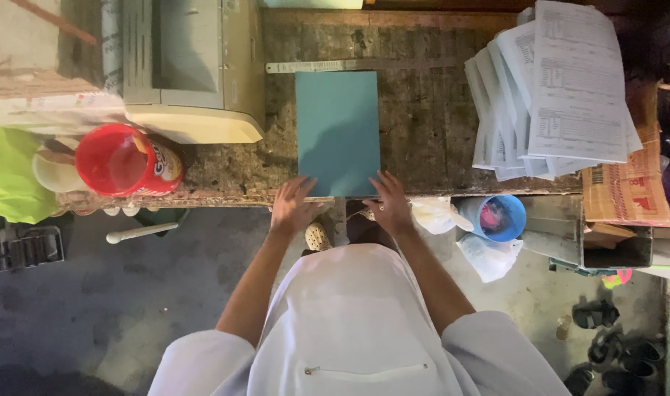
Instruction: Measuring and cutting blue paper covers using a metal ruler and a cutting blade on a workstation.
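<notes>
Teal sheet [338, 132] flat on bench [423, 125], near edge. Left hand [292, 207] and right hand [388, 204] released, fingers spread, pressing sheet's near corners. Paper stack [562, 88] right; red cup [122, 161] left.

Taking the one teal sheet [338, 132] on the worn workbench as the landmark: two hands touch its near edge, the left hand [291, 207] at one corner and the right hand [391, 204] at the other. To its left stand one red tub [126, 161] and one beige machine [192, 70]; along its far edge lies one metal ruler [328, 66]. To its right sits one fanned stack of printed papers [558, 92], with one blue cup [500, 218] below that and one cardboard box [628, 187] beyond.
</notes>
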